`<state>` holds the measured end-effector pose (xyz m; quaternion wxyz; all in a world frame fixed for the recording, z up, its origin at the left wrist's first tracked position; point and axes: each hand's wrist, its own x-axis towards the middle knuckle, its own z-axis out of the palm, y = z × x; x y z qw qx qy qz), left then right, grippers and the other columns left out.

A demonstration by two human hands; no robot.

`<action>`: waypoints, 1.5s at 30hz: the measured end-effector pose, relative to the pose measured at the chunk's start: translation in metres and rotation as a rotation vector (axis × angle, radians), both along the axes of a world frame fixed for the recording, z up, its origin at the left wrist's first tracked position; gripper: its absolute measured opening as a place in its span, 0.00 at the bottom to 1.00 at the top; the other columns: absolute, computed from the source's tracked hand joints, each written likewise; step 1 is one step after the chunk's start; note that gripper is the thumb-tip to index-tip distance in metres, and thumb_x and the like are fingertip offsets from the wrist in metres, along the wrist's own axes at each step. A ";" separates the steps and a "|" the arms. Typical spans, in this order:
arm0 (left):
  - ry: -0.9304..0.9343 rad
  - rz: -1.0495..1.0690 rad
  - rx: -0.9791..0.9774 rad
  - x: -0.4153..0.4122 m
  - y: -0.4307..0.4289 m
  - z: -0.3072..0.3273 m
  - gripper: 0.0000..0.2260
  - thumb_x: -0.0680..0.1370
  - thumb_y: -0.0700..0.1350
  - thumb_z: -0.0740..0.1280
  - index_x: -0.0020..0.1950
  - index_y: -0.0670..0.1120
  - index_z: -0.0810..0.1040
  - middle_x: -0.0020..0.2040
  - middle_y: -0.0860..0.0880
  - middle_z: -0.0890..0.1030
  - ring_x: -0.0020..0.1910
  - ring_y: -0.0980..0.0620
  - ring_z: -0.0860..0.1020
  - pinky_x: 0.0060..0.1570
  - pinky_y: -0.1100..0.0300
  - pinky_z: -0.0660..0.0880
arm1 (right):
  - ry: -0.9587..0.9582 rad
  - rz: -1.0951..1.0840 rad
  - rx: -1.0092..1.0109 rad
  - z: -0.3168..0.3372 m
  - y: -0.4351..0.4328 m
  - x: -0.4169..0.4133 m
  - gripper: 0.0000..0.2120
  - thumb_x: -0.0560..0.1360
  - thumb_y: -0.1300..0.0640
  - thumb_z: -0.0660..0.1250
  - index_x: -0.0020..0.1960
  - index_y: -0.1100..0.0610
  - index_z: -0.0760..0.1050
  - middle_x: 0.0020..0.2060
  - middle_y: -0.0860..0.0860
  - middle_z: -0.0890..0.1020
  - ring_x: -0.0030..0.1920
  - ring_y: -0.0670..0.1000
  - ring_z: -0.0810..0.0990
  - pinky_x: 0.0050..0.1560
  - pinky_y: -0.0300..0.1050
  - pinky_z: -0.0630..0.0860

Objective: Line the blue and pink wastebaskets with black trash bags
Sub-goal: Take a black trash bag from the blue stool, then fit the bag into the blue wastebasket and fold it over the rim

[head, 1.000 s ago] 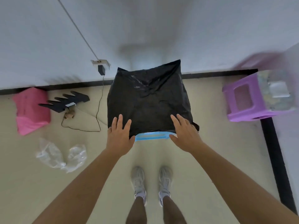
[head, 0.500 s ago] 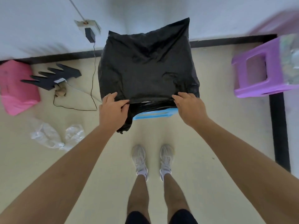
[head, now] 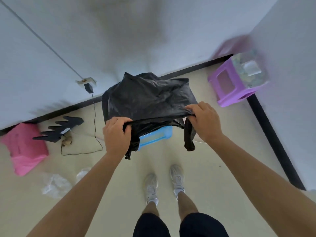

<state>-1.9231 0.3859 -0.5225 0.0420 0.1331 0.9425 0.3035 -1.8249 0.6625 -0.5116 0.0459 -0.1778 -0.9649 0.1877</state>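
Observation:
A black trash bag [head: 147, 101] is stretched above the blue wastebasket [head: 154, 136], which lies on the floor with only its near rim showing under the bag. My left hand [head: 116, 134] grips the bag's near edge on the left. My right hand [head: 203, 121] grips the same edge on the right. Both bag handles dangle below my fists. The pink wastebasket [head: 24, 147] lies tipped on the floor at the far left, beside the wall.
A purple stool [head: 236, 86] with a clear packet on top stands at the right corner. A black jagged piece [head: 59, 129], a charger cable [head: 95, 127] and crumpled clear plastic [head: 56, 185] lie on the floor at left. My feet [head: 164, 183] stand below the basket.
My hands went from resting flat on the bag to gripping its near edge and lifting it. The bag's edge now stands off the blue wastebasket, showing more of the rim.

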 end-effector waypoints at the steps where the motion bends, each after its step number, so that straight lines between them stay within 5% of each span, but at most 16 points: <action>1: -0.021 -0.071 -0.004 0.005 0.006 0.012 0.06 0.75 0.38 0.67 0.48 0.48 0.80 0.46 0.50 0.80 0.49 0.46 0.75 0.52 0.51 0.70 | -0.027 -0.048 -0.019 0.014 0.007 0.018 0.13 0.72 0.59 0.71 0.57 0.54 0.80 0.43 0.54 0.79 0.46 0.59 0.78 0.46 0.50 0.72; 9: -0.130 -0.664 -0.029 0.077 0.111 0.117 0.09 0.73 0.47 0.69 0.43 0.51 0.69 0.34 0.54 0.75 0.35 0.53 0.75 0.34 0.57 0.71 | -0.004 -0.509 -0.284 0.105 0.024 0.197 0.14 0.80 0.61 0.60 0.63 0.53 0.77 0.49 0.53 0.79 0.51 0.55 0.78 0.53 0.46 0.72; 13: -0.208 -0.968 0.076 0.155 0.173 0.165 0.06 0.74 0.52 0.60 0.39 0.53 0.69 0.29 0.53 0.75 0.31 0.54 0.75 0.34 0.54 0.70 | 0.070 -0.830 -0.356 0.141 0.016 0.308 0.15 0.80 0.60 0.59 0.64 0.51 0.76 0.55 0.51 0.81 0.55 0.53 0.77 0.59 0.47 0.73; 20: -0.083 -1.396 0.164 0.356 0.254 0.222 0.06 0.77 0.47 0.59 0.40 0.51 0.71 0.28 0.54 0.75 0.30 0.57 0.75 0.32 0.58 0.69 | 0.209 -1.327 -0.358 0.184 -0.035 0.524 0.17 0.77 0.58 0.57 0.62 0.48 0.78 0.51 0.48 0.79 0.49 0.49 0.77 0.49 0.43 0.71; 24: 0.049 -1.645 0.204 0.495 0.267 0.239 0.04 0.77 0.47 0.61 0.42 0.55 0.70 0.24 0.55 0.72 0.24 0.57 0.73 0.25 0.63 0.66 | 0.126 -1.580 -0.255 0.180 -0.090 0.651 0.13 0.78 0.54 0.63 0.61 0.48 0.77 0.50 0.48 0.79 0.49 0.52 0.79 0.49 0.48 0.77; 29: 0.197 -1.868 0.248 0.669 0.255 0.240 0.03 0.77 0.45 0.65 0.49 0.49 0.76 0.22 0.55 0.70 0.22 0.53 0.73 0.25 0.58 0.71 | 0.092 -1.806 -0.286 0.171 -0.153 0.797 0.12 0.80 0.55 0.57 0.54 0.50 0.79 0.41 0.51 0.83 0.40 0.56 0.81 0.37 0.47 0.77; 35: 0.222 -2.042 0.339 0.855 0.239 0.253 0.02 0.74 0.42 0.68 0.45 0.49 0.78 0.21 0.54 0.68 0.21 0.51 0.70 0.24 0.59 0.68 | 0.376 -2.077 -0.445 0.200 -0.183 0.955 0.19 0.73 0.61 0.53 0.54 0.50 0.79 0.45 0.52 0.83 0.44 0.57 0.82 0.45 0.51 0.81; 40: 0.288 -2.217 0.477 0.993 0.249 0.281 0.02 0.73 0.44 0.68 0.44 0.50 0.80 0.26 0.53 0.78 0.24 0.51 0.74 0.25 0.61 0.69 | 0.608 -2.300 -0.370 0.226 -0.199 1.079 0.17 0.73 0.60 0.52 0.58 0.53 0.74 0.55 0.57 0.80 0.53 0.58 0.75 0.52 0.49 0.71; 45: 0.143 -2.229 0.595 1.132 0.286 0.291 0.03 0.77 0.47 0.68 0.45 0.49 0.79 0.25 0.57 0.72 0.24 0.54 0.72 0.25 0.61 0.66 | 0.415 -2.269 0.160 0.244 -0.201 1.185 0.08 0.78 0.50 0.55 0.48 0.53 0.69 0.38 0.55 0.79 0.36 0.57 0.72 0.38 0.48 0.64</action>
